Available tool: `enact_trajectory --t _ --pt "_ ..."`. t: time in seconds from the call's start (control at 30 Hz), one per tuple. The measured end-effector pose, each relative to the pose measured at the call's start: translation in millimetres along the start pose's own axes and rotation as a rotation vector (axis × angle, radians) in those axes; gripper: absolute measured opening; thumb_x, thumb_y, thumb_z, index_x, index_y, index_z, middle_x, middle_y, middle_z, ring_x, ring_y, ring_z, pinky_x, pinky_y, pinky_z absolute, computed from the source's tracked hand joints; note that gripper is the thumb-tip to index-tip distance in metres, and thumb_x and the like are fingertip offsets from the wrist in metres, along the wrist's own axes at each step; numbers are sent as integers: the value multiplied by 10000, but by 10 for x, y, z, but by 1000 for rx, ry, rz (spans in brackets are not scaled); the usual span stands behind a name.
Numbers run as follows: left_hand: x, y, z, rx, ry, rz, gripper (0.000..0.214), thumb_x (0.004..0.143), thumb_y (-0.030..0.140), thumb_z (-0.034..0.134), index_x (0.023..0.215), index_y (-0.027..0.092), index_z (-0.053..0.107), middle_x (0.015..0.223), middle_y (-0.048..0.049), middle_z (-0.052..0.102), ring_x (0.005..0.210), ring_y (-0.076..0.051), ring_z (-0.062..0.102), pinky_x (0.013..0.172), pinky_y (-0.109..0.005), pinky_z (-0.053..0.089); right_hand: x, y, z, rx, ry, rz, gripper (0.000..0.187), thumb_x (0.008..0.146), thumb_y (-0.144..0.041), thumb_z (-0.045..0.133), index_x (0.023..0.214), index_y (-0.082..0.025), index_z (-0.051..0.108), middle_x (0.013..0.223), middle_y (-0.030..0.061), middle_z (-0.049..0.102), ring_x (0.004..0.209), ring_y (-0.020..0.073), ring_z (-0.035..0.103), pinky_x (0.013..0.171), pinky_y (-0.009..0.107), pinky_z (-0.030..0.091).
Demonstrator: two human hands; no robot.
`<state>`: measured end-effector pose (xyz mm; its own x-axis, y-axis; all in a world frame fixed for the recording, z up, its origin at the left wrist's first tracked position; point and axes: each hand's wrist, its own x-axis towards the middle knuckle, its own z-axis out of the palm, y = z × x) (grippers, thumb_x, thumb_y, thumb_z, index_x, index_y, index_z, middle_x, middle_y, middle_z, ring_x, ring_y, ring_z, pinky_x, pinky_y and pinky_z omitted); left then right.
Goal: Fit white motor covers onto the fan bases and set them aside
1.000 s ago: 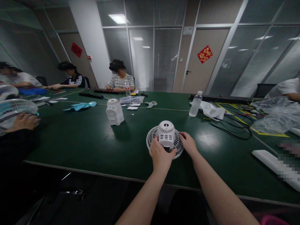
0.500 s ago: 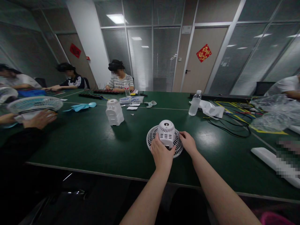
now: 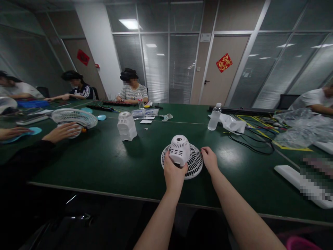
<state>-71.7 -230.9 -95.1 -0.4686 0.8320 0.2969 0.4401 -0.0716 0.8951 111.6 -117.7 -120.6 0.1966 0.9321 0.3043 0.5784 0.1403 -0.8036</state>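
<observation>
My left hand (image 3: 174, 173) is wrapped around the lower part of a white fan motor housing (image 3: 179, 147), which has vent slots and a round hole on top. The housing stands over the left part of a round white fan grille (image 3: 195, 161) lying on the table; whether the two touch is hidden. My right hand (image 3: 209, 160) has its fingers curled together at the grille's right rim, and they appear to grip it. A second white housing (image 3: 126, 126) stands upright further left.
On the green table (image 3: 145, 166) stands a water bottle (image 3: 214, 117), with cables (image 3: 253, 139) and clear plastic bags (image 3: 309, 125) to its right. At left, a co-worker's hand (image 3: 63, 132) touches another fan grille (image 3: 75, 117). A white bar (image 3: 293, 178) lies at right.
My left hand has shifted the housing a little left, off the grille's middle. My right hand stays at the rim. The co-worker's grille has moved right, and one of their hands has left it.
</observation>
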Motion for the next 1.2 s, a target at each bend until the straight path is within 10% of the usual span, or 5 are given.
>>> enact_trajectory --t 0.27,0.77,1.2 --pt "118 -243 -605 43 39 -57 884 716 284 785 1462 273 311 1435 -147 520 1306 -326 541 1077 -502 455 32 121 12 73 -37 29 310 851 -425 500 1005 -234 690 927 68 735 887 269 682 788 395 511" --pt "1141 -1394 -2706 518 513 -282 1123 526 580 850 1463 245 328 1364 -160 613 1210 -373 625 1012 -518 502 31 142 16 119 -56 82 286 836 -412 529 1010 -260 697 972 38 732 912 249 672 765 361 495" --pt "1280 -2011 -2924 487 437 -185 1166 567 648 796 1498 272 201 1388 -168 585 1229 -349 620 1014 -469 522 32 144 5 110 -91 90 284 843 -405 534 1033 -256 683 1010 41 728 933 250 675 785 373 506"
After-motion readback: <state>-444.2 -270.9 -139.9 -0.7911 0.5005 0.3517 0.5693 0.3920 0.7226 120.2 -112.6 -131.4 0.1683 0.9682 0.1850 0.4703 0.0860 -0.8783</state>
